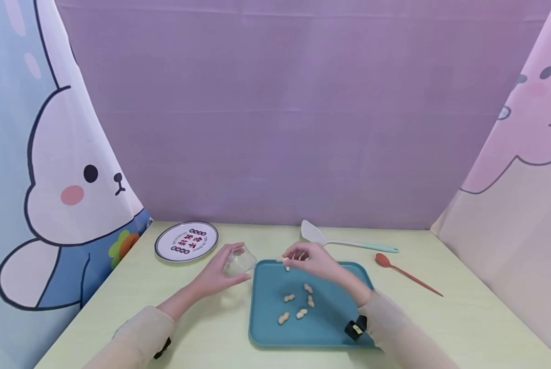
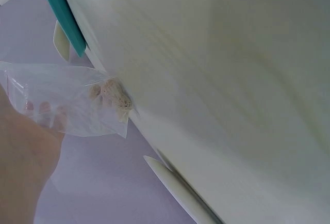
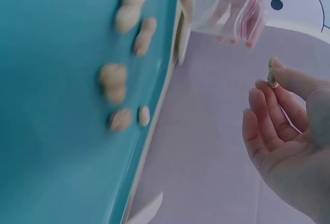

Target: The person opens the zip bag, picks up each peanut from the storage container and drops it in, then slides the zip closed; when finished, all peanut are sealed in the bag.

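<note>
Lilac cloth point(image 1: 284, 113) hangs behind our pale yellow table point(image 1: 464, 328), with peanuts point(image 1: 301, 313) scattered on a teal tray point(image 1: 266, 292)
Our left hand point(image 1: 224, 270) grips a clear zip bag point(image 1: 242, 262), more peanuts point(image 2: 114, 96) gathered in its end, just beside the tray's far left corner; our right hand point(image 1: 313, 260) pinches one peanut point(image 3: 271, 73) between thumb and fingertips above the far rim. We count five peanuts around the middle of the tray, plus another near that rim, close under the right hand. We also see a white plate point(image 1: 186, 242) with red lettering at the left, a white spatula point(image 1: 349, 243) with a mint handle behind the tray, and a red spoon point(image 1: 409, 275) off to its right
</note>
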### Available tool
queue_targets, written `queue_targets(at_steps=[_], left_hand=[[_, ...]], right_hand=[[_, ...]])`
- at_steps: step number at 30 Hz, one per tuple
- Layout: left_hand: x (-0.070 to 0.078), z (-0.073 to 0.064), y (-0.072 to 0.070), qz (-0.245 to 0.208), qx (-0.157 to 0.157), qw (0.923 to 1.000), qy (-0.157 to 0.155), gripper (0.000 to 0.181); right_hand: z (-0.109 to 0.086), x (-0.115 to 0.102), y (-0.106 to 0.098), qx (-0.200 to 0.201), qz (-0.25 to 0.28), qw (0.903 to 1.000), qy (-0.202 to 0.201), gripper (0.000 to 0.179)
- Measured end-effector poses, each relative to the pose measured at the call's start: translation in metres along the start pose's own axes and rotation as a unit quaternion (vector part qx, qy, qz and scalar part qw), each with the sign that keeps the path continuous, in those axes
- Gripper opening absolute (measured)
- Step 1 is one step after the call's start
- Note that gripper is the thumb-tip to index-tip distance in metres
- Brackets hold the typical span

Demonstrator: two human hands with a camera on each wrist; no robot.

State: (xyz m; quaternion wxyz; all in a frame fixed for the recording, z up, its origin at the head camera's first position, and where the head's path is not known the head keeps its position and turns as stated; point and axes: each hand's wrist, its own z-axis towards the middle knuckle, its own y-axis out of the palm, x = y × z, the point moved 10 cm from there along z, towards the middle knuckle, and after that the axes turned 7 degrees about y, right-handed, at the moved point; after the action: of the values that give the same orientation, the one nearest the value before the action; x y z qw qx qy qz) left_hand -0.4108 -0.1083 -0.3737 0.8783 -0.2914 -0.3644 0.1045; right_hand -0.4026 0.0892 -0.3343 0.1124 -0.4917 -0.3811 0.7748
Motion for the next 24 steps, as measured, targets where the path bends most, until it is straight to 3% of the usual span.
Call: queue_targets(at_steps=[12, 24], left_hand=[[0.000, 0.000, -0.002, -0.002, -0.001, 1.0000, 0.003, 0.076], [0.002, 0.001, -0.002, 0.005, 0.003, 0.9998, 0.021, 0.076]], right_hand=[[0.036, -0.030, 0.028, 0.014, 0.011, 0.9990, -0.041, 0.020], [0.050, -0.037, 0.051, 0.010, 0.016, 0.9991, -0.038, 0.020]])
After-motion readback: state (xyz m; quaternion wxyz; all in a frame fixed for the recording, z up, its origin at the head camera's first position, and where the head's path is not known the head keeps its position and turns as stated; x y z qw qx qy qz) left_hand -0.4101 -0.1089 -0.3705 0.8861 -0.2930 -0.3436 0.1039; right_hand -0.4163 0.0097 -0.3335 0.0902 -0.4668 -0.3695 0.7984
